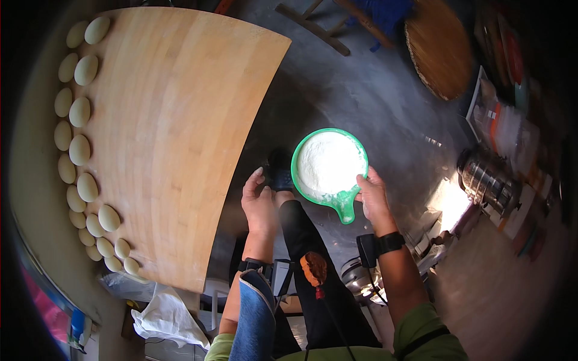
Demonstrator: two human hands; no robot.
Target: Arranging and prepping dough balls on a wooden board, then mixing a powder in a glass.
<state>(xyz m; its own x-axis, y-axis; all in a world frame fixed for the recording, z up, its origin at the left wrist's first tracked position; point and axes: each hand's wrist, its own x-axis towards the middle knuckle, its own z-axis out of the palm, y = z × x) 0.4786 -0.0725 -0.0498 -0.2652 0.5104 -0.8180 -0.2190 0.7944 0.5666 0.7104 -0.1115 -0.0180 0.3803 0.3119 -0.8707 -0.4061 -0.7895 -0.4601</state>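
Observation:
My right hand (pixel 374 194) grips the rim of a green plastic scoop (pixel 347 212), thumb over the edge beside its short handle. White flour (pixel 332 162) fills much of the scoop, and smears of it cling to the green inner wall. To the left of the scoop, my left hand (pixel 259 203) is held up with nothing in it, fingers apart and slightly curled. It is near the edge of a wooden worktop (pixel 180 135). Along the worktop's far left side lie rounded pale dough pieces (pixel 80 112), several of them, in roughly two rows.
A white cloth or sack (pixel 169 318) hangs below the worktop's near corner. At upper right are a round woven or wooden board (pixel 438 49) and a wooden stand (pixel 314 29). A shiny metal pot (pixel 490 180) and plastic bags (pixel 505 126) are at right, above the grey floor (pixel 388 104).

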